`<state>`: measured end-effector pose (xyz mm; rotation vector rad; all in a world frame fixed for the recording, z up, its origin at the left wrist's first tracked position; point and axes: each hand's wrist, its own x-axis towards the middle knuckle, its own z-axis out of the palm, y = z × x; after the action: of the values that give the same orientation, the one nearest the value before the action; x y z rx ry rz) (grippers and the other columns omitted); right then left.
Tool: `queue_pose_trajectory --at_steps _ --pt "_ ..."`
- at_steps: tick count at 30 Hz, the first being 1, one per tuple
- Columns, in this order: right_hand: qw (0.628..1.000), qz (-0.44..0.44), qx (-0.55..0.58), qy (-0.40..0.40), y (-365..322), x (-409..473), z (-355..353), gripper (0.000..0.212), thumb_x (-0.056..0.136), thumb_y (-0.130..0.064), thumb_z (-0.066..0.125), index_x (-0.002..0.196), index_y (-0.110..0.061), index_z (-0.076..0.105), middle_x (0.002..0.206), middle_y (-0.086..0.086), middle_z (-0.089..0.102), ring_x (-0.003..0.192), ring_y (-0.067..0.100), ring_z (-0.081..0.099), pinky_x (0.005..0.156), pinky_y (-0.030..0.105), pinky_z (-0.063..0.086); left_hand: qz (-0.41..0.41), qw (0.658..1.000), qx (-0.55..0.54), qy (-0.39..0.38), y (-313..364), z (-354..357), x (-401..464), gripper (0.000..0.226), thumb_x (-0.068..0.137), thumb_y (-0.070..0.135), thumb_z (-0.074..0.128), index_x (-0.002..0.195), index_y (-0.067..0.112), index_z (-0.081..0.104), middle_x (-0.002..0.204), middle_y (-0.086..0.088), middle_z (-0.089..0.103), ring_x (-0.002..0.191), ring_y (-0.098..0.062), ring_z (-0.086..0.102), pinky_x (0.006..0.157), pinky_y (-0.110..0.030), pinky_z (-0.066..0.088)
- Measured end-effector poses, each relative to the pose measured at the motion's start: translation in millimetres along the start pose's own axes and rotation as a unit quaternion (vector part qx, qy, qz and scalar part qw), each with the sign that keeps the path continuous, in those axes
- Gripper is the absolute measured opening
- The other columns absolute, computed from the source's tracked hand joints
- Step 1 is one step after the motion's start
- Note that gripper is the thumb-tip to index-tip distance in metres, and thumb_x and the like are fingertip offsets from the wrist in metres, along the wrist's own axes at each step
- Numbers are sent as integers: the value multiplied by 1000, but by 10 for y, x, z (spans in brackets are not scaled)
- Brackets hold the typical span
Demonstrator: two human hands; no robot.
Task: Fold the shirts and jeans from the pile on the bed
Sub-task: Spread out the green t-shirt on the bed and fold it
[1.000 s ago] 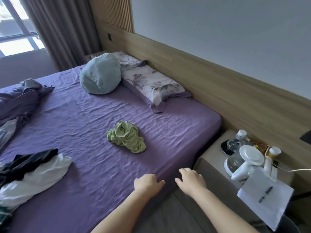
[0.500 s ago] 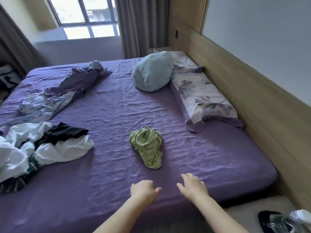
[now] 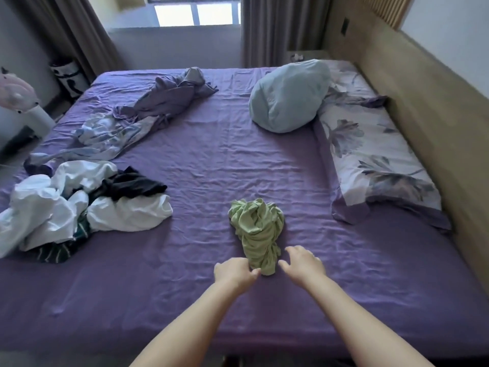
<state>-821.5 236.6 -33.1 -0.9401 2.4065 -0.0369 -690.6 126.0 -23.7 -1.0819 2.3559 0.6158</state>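
Note:
A crumpled green shirt (image 3: 256, 229) lies alone on the purple bed (image 3: 211, 287), near its front edge. My left hand (image 3: 234, 272) is at the shirt's lower end with its fingers loosely curled and the thumb touching the cloth. My right hand (image 3: 304, 263) hovers just right of that end with its fingers spread and holds nothing. The pile of clothes (image 3: 79, 205), white and black pieces with a striped one under them, sits at the bed's left side.
A rumpled purple and floral blanket (image 3: 143, 115) lies at the far left of the bed. A pale blue pillow (image 3: 288, 96) and a floral pillow (image 3: 375, 160) lie along the wooden headboard (image 3: 436, 123) on the right. A white fan (image 3: 18, 102) stands at the far left.
The view has swung left from the bedside table onto the whole bed. Both hands have moved forward from the bed's edge to the green shirt's lower end.

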Motion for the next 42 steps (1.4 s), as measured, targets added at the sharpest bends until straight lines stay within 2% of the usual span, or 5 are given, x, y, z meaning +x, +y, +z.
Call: queue_pose_trajectory --at_steps 19,26,33,39,42 --pt "998 -21 -49 -42 -608 1751 396 42 90 -31 54 130 -25 45 129 2 41 119 25 43 95 37 42 67 986 -75 -131 -409 -281 2087 57 84 32 54 138 28 37 130 -2 52 121 -21 51 93 -34 45" --pt "985 -103 -82 114 -609 2209 609 38 28 -20 89 53 -22 61 63 -3 52 55 17 55 43 26 42 99 973 -171 -119 -316 -179 2373 63 80 5 48 140 22 39 138 3 50 120 -18 52 95 -34 45" --pt "963 -138 151 175 -483 2368 217 9 71 -15 75 77 -15 68 86 1 62 85 24 58 72 36 51 107 963 -244 -47 -173 -286 2488 49 82 26 66 129 25 53 122 7 62 111 -11 56 87 -22 43" --pt "914 -142 300 235 -520 2391 -603 4 79 -18 68 78 -15 71 90 -5 64 96 10 51 87 3 30 99 906 -398 104 168 -893 2456 12 86 13 62 93 16 71 79 14 63 75 -1 56 64 -8 38" --pt "890 -145 395 177 -550 2312 -1076 23 81 -4 66 94 -23 67 101 -12 64 100 9 59 89 8 39 142 857 -484 108 334 -1321 2391 14 86 5 61 90 15 70 77 6 64 74 -7 56 71 -22 44"
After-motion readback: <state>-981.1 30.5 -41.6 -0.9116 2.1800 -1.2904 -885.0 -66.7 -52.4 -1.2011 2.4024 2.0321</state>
